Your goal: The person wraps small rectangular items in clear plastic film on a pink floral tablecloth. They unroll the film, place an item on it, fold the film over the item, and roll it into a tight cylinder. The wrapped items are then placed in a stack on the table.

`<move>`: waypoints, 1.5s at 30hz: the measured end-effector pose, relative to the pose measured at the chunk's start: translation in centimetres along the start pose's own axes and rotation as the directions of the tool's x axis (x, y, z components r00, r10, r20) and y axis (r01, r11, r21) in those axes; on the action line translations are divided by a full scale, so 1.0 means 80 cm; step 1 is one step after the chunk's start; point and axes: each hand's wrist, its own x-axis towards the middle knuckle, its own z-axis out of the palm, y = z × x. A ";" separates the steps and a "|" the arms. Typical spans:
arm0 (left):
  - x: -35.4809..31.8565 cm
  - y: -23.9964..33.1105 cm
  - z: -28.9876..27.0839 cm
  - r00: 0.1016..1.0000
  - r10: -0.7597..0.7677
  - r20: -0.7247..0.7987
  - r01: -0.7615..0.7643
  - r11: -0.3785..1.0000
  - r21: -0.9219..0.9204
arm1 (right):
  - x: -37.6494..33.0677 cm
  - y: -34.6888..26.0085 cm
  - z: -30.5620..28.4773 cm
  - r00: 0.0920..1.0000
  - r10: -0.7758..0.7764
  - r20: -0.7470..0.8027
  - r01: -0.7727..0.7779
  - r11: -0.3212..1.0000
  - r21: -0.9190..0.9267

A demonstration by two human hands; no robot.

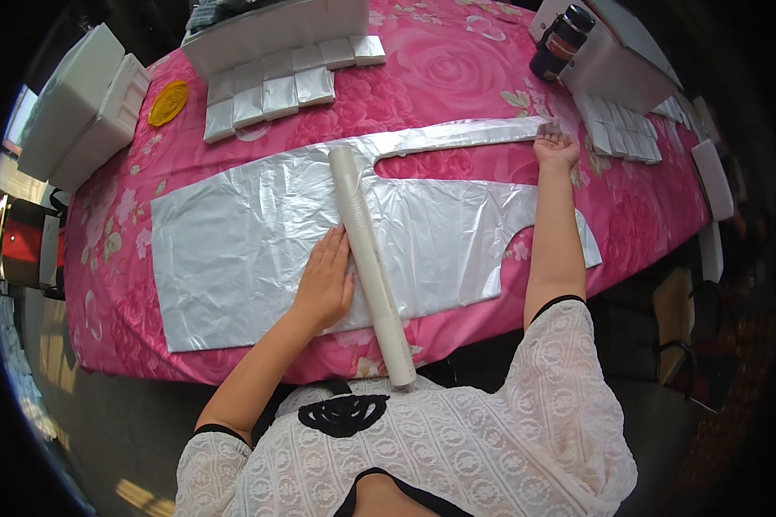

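We spread a clear plastic apron sheet (259, 250) mid-frame on the pink flowered bench (440, 77). Our left hand (326, 280) lies flat, released, beside a white roll (369, 258); our right hand (555, 146) presses the strap end, fingers apparently unclenched. Next, we judge, comes smoothing and folding.

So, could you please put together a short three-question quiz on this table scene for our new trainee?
1. True or false: the left hand rests flat beside the long white plastic roll.
2. What does the right hand touch?
A. the yellow round lid
B. the narrow strap end of the thin silvery plastic sheet
C. the dark bottle
3. Fill in: the sheet lies spread on a ____ floral tablecloth.

Key
1. True: the palm lies on the sheet, against the roll's left side.
2. B: the fingers press the strap's far end.
3. Pink.
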 end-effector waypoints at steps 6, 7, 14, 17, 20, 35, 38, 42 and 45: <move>-0.001 -0.002 -0.004 0.996 -0.001 -0.088 -0.012 0.989 -0.149 | -0.060 -0.032 0.071 0.773 0.225 0.593 -0.177 0.974 -0.139; -0.002 -0.004 -0.005 0.988 -0.034 -0.148 0.001 0.976 -0.217 | -0.099 -0.007 0.082 0.643 0.275 0.715 -0.167 0.961 -0.219; -0.021 -0.038 -0.066 0.709 -0.670 -0.219 -0.063 0.250 -0.966 | -0.418 0.250 0.004 0.116 0.712 0.692 0.151 0.676 -0.721; -0.063 -0.080 -0.112 0.461 -0.873 -0.156 -0.213 0.062 -0.975 | -0.511 0.343 -0.044 0.100 0.832 0.545 0.457 0.448 -0.768; -0.122 -0.116 -0.144 0.299 -0.935 -0.192 -0.225 0.127 -0.966 | -0.589 0.393 -0.052 0.003 0.943 0.333 0.868 0.163 -0.469; -0.229 -0.135 -0.134 0.390 -0.787 -0.478 0.008 0.521 -0.853 | -0.410 0.121 -0.072 -0.239 0.666 0.707 0.963 0.257 0.084; -0.217 -0.131 -0.123 0.453 -0.748 -0.485 0.048 0.564 -0.825 | -0.370 0.067 -0.090 -0.198 0.794 0.575 0.980 0.152 0.128; -0.185 -0.115 -0.114 0.537 -0.705 -0.462 0.033 0.565 -0.824 | -0.369 0.080 -0.114 -0.231 0.866 0.444 0.973 0.197 0.123; -0.162 -0.099 -0.115 0.623 -0.642 -0.447 0.019 0.584 -0.812 | -0.400 0.125 -0.107 -0.339 0.847 0.409 0.941 0.294 0.170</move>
